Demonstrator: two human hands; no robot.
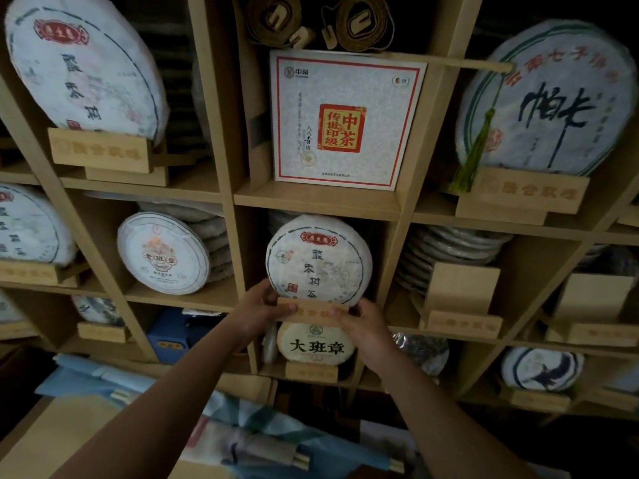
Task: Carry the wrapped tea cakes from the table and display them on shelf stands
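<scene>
At nine o'clock of the middle cubby, a round cake with an orange emblem [163,253] is leaning against a grey stack of wrapped cakes [214,240], without a stand of its own. Above it, at eleven o'clock, a large white cake [86,63] is sitting upright in a wooden stand [100,150].

The left hand [264,307] is gripping the left end of the wooden display stand [311,311], thumb lying across its front face and fingers curling behind. The wrapped tea cake [318,259], white paper with a red cartouche and black characters, is standing upright in that stand in the centre cubby, its lower edge hiding behind the stand's front. The right hand [363,321] is pinching the stand's right end, fingers curling over the front.

At twelve o'clock, a square white box with a red seal [345,119] is filling the cubby overhead. At six o'clock, directly under the hands, a cream cake with bold black characters [316,344] is resting in its own stand.

At three o'clock, an empty stand [461,299] is standing in front of a slanting stack of cakes [453,245]. At one o'clock, a big cake with brush lettering [553,98] is sitting behind a hanging green tassel [475,150].
</scene>
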